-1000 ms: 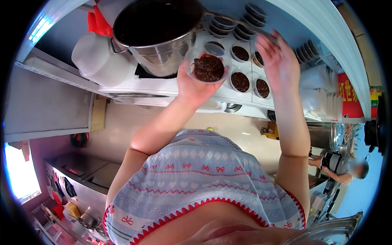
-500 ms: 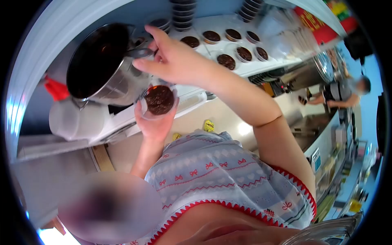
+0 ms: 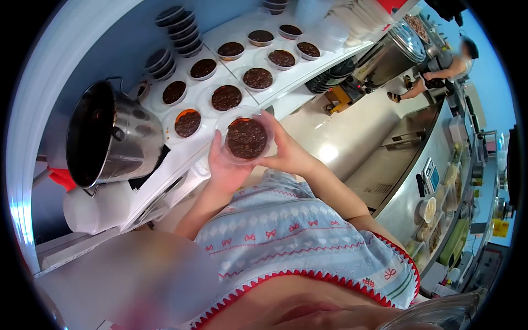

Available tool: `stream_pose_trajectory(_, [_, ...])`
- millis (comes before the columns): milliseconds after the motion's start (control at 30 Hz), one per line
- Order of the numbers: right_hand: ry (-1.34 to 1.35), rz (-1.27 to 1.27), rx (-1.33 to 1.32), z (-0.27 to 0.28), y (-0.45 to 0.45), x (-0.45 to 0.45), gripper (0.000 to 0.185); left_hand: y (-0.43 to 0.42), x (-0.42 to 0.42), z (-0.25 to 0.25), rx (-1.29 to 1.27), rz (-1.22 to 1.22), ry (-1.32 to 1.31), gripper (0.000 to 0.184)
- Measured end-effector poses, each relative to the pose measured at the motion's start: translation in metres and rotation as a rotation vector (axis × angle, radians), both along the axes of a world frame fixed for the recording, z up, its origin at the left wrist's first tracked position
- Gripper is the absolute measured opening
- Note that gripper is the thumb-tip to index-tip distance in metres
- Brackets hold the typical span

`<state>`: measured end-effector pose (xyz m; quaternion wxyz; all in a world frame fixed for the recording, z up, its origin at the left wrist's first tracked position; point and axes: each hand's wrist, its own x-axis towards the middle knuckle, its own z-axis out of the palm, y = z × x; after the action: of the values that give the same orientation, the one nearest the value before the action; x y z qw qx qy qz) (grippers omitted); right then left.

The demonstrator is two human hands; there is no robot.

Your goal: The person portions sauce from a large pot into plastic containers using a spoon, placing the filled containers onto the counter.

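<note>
Both my hands hold one clear plastic cup with dark, chunky sauce (image 3: 246,138) in front of my apron. My left hand (image 3: 226,171) wraps its lower left side, and my right hand (image 3: 289,148) grips the right side. Reddish oil shows at the sauce's upper edge. Just beyond, more filled cups stand in rows on the white counter, the nearest being a cup (image 3: 226,98) and one with orange oil (image 3: 187,122). A large steel pot (image 3: 135,140) with dark contents stands to the left.
Stacked filled cups (image 3: 184,34) stand at the back. A white container (image 3: 93,209) sits below the pot. Plastic bags (image 3: 335,27) lie at the counter's far right. At the far right a person (image 3: 448,71) sits near a big steel pot (image 3: 390,52). A blurred round shape covers the lower left.
My right hand has left the ladle at the pot and come down onto the cup's right side. The view has turned, showing more of the counter rows.
</note>
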<state>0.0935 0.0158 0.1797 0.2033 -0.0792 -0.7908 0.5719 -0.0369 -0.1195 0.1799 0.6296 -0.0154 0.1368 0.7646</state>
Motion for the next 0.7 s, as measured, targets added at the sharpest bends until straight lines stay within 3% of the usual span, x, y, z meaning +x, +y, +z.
stream_pose_trajectory(167, [-0.001, 0.013, 0.105, -0.009, 0.057, 0.012, 0.105, 0.058, 0.022, -0.008, 0.037, -0.018, -0.01, 0.067])
stream_pose_trajectory(233, [0.037, 0.03, -0.035, -0.014, 0.082, 0.015, 0.101, 0.082, 0.033, -0.008, 0.005, 0.027, 0.027, 0.065])
stream_pose_trajectory(400, [0.044, 0.052, 0.031, -0.014, 0.156, 0.033, 0.097, 0.145, 0.057, -0.02, 0.154, 0.061, -0.045, 0.066])
stream_pose_trajectory(600, [0.067, 0.142, 0.125, -0.027, 0.206, 0.036, 0.098, 0.182, 0.077, -0.033, 0.093, 0.23, 0.025, 0.059])
stream_pose_trajectory(700, [0.029, 0.174, -0.099, -0.036, 0.219, 0.034, 0.1, 0.184, 0.086, -0.035, 0.014, 0.305, 0.115, 0.059])
